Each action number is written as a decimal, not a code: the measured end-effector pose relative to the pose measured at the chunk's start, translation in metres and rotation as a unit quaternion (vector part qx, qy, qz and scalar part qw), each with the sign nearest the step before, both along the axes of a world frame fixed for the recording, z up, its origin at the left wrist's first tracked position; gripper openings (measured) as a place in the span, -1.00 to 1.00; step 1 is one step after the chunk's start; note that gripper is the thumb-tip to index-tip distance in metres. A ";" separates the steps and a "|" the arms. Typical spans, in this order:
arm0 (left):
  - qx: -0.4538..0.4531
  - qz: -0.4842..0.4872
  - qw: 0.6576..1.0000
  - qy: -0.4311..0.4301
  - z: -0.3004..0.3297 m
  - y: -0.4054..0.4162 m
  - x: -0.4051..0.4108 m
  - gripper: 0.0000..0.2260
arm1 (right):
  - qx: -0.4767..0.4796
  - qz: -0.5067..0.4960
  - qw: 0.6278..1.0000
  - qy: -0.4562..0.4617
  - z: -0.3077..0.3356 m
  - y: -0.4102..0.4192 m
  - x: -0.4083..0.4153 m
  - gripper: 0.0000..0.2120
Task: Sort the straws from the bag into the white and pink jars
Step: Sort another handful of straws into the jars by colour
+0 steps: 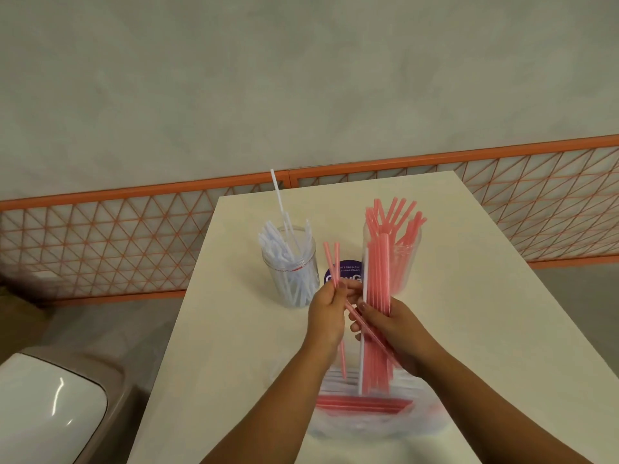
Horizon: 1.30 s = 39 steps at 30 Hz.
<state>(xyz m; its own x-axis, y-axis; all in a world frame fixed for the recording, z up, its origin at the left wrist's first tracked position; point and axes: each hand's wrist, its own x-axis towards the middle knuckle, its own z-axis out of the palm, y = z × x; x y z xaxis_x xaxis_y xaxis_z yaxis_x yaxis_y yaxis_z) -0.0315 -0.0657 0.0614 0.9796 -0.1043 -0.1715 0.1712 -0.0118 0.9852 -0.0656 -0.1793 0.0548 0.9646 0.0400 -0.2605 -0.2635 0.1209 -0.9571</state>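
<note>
Two clear jars stand on the cream table (469, 296). The left jar (290, 266) holds white straws, and the right jar (402, 259) holds pink ones. My right hand (388, 326) grips an upright bundle of pink straws (378, 279) with one white straw at its left side. My left hand (326, 309) pinches two pink straws (331, 259) pulled away from that bundle. Below my wrists lies the clear plastic bag (368, 413) with more pink and white straws inside.
A purple round sticker (345, 272) lies on the table between the jars. An orange lattice fence (134, 236) runs behind the table. A white and beige bin lid (50, 403) sits low at the left, beside the table edge.
</note>
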 end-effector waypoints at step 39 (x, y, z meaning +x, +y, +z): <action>0.172 0.000 0.951 -0.256 0.047 -0.084 0.129 -0.72 | 0.142 -0.100 0.985 0.001 0.000 -0.052 0.026 -0.87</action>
<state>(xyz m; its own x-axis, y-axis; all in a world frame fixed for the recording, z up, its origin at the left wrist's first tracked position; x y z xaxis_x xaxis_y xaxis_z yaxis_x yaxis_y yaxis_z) 0.0974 -0.1499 0.1081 0.9442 -0.1285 0.3033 -0.3293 -0.3482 0.8777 -0.0395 -0.2310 0.0552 0.9601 -0.0800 -0.2681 -0.2086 0.4337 -0.8766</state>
